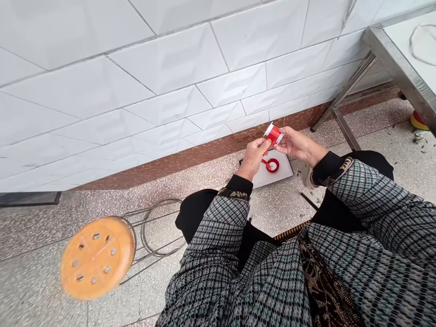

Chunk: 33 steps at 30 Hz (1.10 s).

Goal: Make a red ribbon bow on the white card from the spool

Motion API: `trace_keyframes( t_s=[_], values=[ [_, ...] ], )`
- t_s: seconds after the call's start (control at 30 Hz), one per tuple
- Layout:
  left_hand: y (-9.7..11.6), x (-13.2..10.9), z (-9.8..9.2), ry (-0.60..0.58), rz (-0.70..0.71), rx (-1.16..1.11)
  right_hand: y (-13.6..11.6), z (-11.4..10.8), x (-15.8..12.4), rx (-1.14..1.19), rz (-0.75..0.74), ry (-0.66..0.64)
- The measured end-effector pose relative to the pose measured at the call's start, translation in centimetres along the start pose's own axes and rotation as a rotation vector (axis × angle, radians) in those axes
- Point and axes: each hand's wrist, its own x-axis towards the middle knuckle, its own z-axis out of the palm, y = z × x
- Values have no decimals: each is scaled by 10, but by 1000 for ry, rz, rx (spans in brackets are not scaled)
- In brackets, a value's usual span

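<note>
Both hands hold a small white-flanged spool (273, 133) wound with something red, probably tape or ribbon, above a white flat board or box lid. My left hand (252, 156) closes thumb and fingers on its lower left side. A short red strip (266, 162) hangs below these fingers. On the opposite side, the fingertips of my right hand (297, 144) grip the spool's right flange. Beneath the hands, a red ring (272, 165) lies on the white board (284, 171) on the floor.
An orange round stool (98, 259) with holes in its seat and metal legs lies tipped over at left. A metal-framed table (391, 54) stands at right, with a red and yellow object (418, 121) under it. The white tiled wall (177, 72) rises ahead. Dark bits litter the speckled floor.
</note>
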Motion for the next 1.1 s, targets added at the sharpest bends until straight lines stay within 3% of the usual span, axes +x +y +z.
trace_keyframes(
  t_s=[0.17, 0.4, 0.6, 0.9, 1.1],
  values=[
    [-8, 3, 0, 46, 121, 1, 1, -2, 1, 2, -1, 5],
    [-9, -1, 9, 154, 57, -38, 3, -4, 5, -23, -33, 32],
    [-5, -5, 10, 79, -1, -118, 0, -4, 4, -5, -29, 20],
    [-6, -1, 7, 111, 21, -131, -7, 2, -7, 37, 94, -59],
    [-3, -1, 3, -67, -77, -322, -8, 0, -11, 81, 259, -165]
  ],
)
